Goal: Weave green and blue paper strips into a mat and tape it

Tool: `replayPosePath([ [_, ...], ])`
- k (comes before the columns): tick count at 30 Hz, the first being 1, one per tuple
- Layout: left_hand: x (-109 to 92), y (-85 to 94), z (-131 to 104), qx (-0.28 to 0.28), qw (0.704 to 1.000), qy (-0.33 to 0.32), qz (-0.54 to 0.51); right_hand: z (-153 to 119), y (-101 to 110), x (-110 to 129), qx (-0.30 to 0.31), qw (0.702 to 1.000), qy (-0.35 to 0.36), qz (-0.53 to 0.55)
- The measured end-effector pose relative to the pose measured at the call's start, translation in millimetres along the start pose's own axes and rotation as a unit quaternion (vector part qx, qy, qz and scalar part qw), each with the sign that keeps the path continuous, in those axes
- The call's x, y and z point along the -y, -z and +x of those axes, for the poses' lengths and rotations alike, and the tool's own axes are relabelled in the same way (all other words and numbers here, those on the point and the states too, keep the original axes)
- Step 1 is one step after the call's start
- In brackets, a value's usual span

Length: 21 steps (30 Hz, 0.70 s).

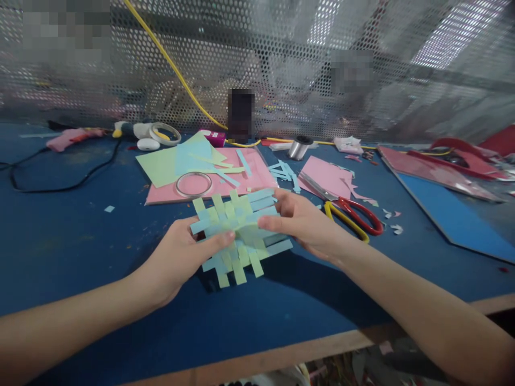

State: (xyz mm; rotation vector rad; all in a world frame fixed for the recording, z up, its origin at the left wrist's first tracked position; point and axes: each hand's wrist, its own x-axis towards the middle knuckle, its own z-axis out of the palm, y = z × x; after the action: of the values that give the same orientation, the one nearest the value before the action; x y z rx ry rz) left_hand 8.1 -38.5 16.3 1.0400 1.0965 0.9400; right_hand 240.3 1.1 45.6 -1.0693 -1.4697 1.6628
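A small mat of woven paper strips (241, 257), green crossing blue, is held up over the blue tabletop between both hands. My left hand (181, 252) grips its left side, thumb lying on top and the other fingers mostly hidden beneath. On the right side, my right hand (301, 220) pinches the blue strip ends, its thumb on the upper face. Strip ends stick out unevenly around the mat. Just behind it lie pink sheets (261, 161) with green paper (161, 166), loose strips and a silver ring (193, 184) on top.
Scissors (354, 214) with red and yellow handles lie right of my right hand, blades on pink paper. Blue strips (285, 172), a wire spool (300, 147), a tape roll (164, 134) and a pink corded tool (74, 138) sit farther back. A perforated metal panel (281, 69) rises behind.
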Motion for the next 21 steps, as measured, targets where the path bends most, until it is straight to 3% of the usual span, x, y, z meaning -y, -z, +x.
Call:
replayPosePath([
  [4,1.5,1.1,1.5,-0.023,1.000,-0.008,-0.003,-1.6,-4.0,-0.7,-0.007,1.000,0.002,-0.009],
  [7,0.6,0.6,0.7,-0.014,1.000,0.002,0.011,-1.4,-7.4,-5.4,-0.043,0.999,-0.016,-0.011],
  [11,0.7,-0.5,0.3,0.001,1.000,0.005,0.022,0.3,-11.8,-5.7,-0.036,0.999,-0.011,-0.016],
  [15,0.6,-0.3,1.1,-0.014,0.999,0.006,0.028,-10.6,7.4,19.3,-0.034,0.984,-0.020,-0.174],
  [16,0.3,0.0,1.2,-0.022,0.999,0.014,0.024,-16.4,18.4,26.3,-0.037,0.958,-0.036,-0.280],
  [17,0.0,0.2,1.2,-0.029,0.999,0.023,0.020,-23.2,31.2,31.6,-0.050,0.911,-0.043,-0.406],
  [19,-0.3,0.3,1.2,-0.037,0.999,0.033,0.017,-38.1,58.6,34.5,-0.137,0.783,-0.076,-0.602],
  [20,-0.1,0.1,1.1,-0.037,0.999,0.033,0.013,-45.5,71.1,31.9,-0.181,0.740,-0.077,-0.644],
  [21,0.2,-0.3,1.2,-0.037,0.999,0.031,0.008,-52.5,81.7,27.4,-0.199,0.729,-0.073,-0.651],
])
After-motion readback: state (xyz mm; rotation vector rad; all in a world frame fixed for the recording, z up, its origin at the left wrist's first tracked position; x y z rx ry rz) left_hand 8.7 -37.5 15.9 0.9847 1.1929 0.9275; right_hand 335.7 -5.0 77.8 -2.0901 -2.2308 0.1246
